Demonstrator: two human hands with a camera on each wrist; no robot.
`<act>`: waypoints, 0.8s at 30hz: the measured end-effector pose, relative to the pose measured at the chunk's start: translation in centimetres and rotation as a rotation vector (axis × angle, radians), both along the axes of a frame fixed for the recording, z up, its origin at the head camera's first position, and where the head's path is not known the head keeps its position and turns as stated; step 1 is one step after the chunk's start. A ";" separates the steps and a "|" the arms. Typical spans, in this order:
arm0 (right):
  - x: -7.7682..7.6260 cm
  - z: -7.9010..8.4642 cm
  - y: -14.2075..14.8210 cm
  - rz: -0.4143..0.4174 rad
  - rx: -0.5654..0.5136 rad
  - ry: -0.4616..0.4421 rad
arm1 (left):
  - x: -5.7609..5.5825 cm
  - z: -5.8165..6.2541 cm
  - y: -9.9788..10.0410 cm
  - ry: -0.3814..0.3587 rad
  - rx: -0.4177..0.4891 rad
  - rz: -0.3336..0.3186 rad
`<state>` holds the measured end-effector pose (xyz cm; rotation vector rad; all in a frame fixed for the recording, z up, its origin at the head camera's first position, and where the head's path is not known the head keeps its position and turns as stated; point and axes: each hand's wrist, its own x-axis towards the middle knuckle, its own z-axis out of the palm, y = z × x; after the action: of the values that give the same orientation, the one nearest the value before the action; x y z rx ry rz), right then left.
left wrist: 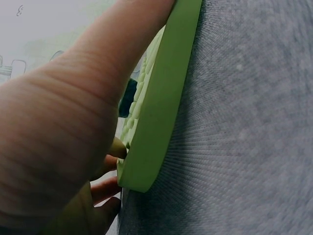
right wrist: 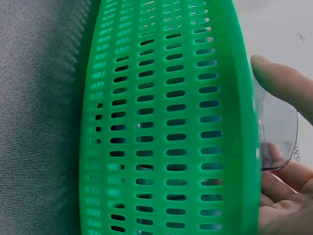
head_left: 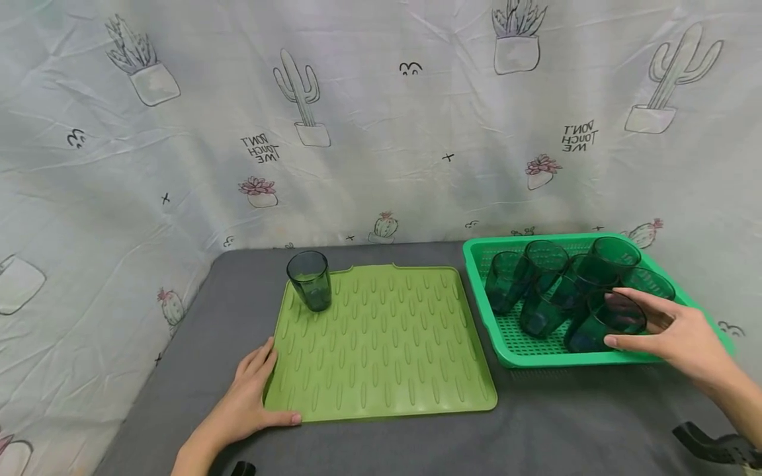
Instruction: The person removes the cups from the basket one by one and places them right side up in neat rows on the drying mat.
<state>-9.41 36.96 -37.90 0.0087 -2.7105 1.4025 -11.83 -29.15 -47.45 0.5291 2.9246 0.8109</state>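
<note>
My left hand [head_left: 247, 400] rests at the near left corner of a lime-green drying mat [head_left: 387, 344], fingers along its left edge and thumb at its front edge. In the left wrist view, the fingertips touch the side of the mat. One dark glass tumbler [head_left: 311, 284] stands upright on the mat's far left corner. At the right, my right hand [head_left: 684, 334] grips a tumbler [head_left: 607, 324] near its rim, thumb on one side and fingers on the other. That tumbler is tilted inside a green basket [head_left: 506, 354]; the right wrist view shows its rim above the basket wall [right wrist: 161, 122].
Several other tumblers [head_left: 544, 261] lean together in the basket, some tilted. Mat and basket sit side by side on a grey cloth [head_left: 381, 449]. Behind the table hangs a pale curtain [head_left: 381, 99] with cactus drawings. A black strap [head_left: 708, 446] shows by the right wrist.
</note>
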 end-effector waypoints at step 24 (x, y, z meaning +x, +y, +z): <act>0.6 2.1 -1.3 0.055 -0.034 0.121 | 0.2 0.2 0.1 -0.005 -0.008 0.002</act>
<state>-8.84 35.70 -35.80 0.1625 -2.6071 1.4127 -11.67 -29.10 -47.22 0.5230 2.9231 0.7995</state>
